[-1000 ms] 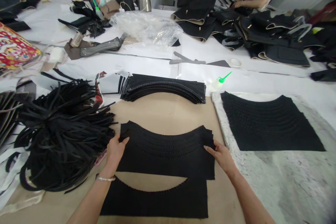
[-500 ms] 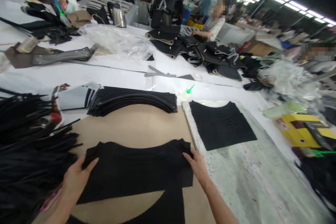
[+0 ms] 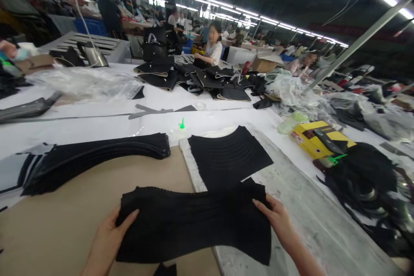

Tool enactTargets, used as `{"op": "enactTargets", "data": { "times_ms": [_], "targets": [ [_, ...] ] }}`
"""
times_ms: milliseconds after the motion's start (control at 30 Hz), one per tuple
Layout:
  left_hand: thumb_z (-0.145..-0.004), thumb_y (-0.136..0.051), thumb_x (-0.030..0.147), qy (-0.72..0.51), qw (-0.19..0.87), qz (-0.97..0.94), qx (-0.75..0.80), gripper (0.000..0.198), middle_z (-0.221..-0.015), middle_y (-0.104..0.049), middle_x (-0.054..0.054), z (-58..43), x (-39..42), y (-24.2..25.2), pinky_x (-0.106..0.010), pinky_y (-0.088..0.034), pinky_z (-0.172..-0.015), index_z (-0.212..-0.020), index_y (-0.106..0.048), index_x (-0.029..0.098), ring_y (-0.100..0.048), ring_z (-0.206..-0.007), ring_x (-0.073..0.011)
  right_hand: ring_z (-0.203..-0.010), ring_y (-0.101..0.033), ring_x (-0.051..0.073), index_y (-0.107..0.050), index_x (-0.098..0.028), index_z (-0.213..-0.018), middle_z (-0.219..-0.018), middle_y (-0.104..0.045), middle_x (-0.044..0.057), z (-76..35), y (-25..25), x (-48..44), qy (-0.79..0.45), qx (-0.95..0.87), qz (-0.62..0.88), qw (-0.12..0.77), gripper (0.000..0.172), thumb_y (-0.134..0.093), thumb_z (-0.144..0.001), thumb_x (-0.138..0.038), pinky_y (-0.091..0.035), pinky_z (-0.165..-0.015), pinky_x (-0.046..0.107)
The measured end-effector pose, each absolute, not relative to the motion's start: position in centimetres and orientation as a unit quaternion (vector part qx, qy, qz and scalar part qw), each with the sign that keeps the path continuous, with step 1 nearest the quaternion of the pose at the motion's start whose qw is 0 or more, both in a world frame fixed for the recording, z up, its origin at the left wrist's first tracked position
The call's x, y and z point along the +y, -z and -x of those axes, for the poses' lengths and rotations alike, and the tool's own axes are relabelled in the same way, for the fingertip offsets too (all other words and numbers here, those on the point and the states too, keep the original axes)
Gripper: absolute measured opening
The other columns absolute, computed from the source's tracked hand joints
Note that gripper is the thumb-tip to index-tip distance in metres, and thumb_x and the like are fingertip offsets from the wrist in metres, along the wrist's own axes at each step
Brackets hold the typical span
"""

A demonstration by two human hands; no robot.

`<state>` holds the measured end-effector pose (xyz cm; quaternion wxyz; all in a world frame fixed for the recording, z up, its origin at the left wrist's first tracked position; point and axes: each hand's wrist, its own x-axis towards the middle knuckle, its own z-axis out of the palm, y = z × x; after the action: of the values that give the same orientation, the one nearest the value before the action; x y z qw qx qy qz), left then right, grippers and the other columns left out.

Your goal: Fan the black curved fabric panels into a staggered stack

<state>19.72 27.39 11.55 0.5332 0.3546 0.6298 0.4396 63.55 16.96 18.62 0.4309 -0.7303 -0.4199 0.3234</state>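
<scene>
A black cut panel, of leather or a similar sheet, stretches between my two hands. My left hand grips its left end, thumb on top and fingers hidden beneath. At the other end my right hand pinches the panel the same way. The panel spans the beige board and the edge of a pale stone slab. Just beyond it, overlapping black panels lie fanned out on the slab. A stack of curved black pieces rests behind the board's left part.
A small bottle with a green nozzle stands behind the slab's corner. Right of the slab are a yellow box and black strips. Black bag parts and clear plastic cover the far table. A co-worker sits beyond.
Both hands have carried the black panel rightward, from over the beige board to partly over the stone slab, near the fanned panels. My view has swung right.
</scene>
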Motion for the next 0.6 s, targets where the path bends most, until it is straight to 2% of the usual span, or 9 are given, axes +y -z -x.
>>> {"op": "enactTargets", "data": {
  "times_ms": [133,300,500,600],
  "targets": [
    [-0.054,-0.080,0.042,-0.433,0.601,-0.342,0.578,0.047,-0.096,-0.076,-0.005,-30.9,27.2,-12.4,-0.039,-0.058,-0.089,-0.095,-0.071,0.020,-0.070,-0.100,-0.0308,-0.091,-0.068,0.032,-0.072,-0.019,-0.095,-0.096,-0.073,0.008,-73.9,-19.2,15.1,-0.372,-0.336,0.714,0.488,0.044,-0.076,-0.067,-0.052,-0.056,-0.082,0.043],
    [-0.056,-0.080,0.045,-0.429,0.605,-0.367,0.561,0.049,-0.102,-0.075,-0.009,-42.0,26.0,-12.1,-0.040,-0.058,-0.088,-0.096,-0.071,0.017,-0.070,-0.100,-0.0316,-0.087,-0.068,0.036,-0.073,-0.020,-0.095,-0.099,-0.073,0.012,-84.9,-19.0,14.2,-0.376,-0.271,0.729,0.503,0.048,-0.083,-0.058,-0.047,-0.058,-0.077,0.047],
    [-0.065,-0.078,0.046,-0.441,0.603,-0.339,0.572,0.057,-0.111,-0.073,-0.009,-48.2,25.3,-11.7,-0.039,-0.056,-0.093,-0.114,-0.065,0.020,-0.067,-0.108,-0.0300,-0.078,-0.068,0.038,-0.075,-0.022,-0.089,-0.101,-0.071,0.019,-91.4,-20.6,17.2,-0.408,-0.205,0.740,0.494,0.049,-0.090,-0.046,-0.040,-0.057,-0.065,0.047],
    [-0.068,-0.076,0.044,-0.456,0.584,-0.321,0.590,0.058,-0.112,-0.073,-0.008,-49.2,26.2,-10.6,-0.040,-0.056,-0.093,-0.121,-0.062,0.022,-0.067,-0.107,-0.0293,-0.077,-0.069,0.037,-0.075,-0.019,-0.089,-0.097,-0.072,0.019,-93.3,-20.1,21.4,-0.435,-0.229,0.734,0.469,0.049,-0.089,-0.045,-0.035,-0.057,-0.066,0.047]
  ]
}}
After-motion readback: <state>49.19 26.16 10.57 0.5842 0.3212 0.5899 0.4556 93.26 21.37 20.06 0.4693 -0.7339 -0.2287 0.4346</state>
